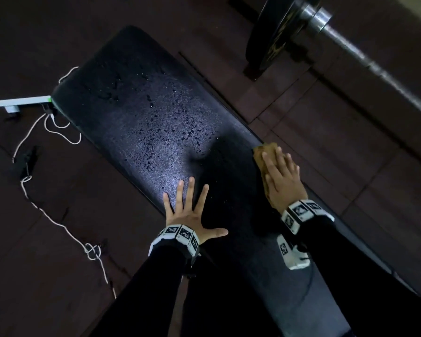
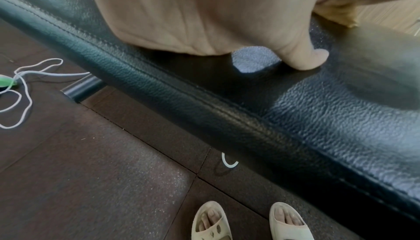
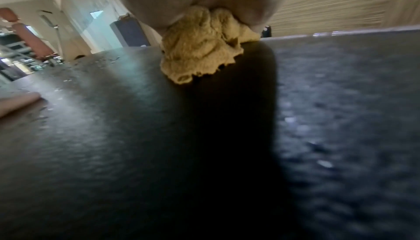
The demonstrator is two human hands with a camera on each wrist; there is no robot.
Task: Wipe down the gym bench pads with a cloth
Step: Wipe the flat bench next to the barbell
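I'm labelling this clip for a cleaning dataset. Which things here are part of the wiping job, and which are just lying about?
Part of the job:
- bench pad, with droplets on it
- cloth, pressed flat under the right hand
- left hand, spread flat on the pad

Just lying about:
- white cord on the floor
- barbell with its weight plate
- white bar beside the bench

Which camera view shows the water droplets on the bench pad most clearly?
The head view: the droplets are spread across the far part of the bench pad. The left wrist view catches a few at its top edge; the right wrist view shows them blurred, at left.
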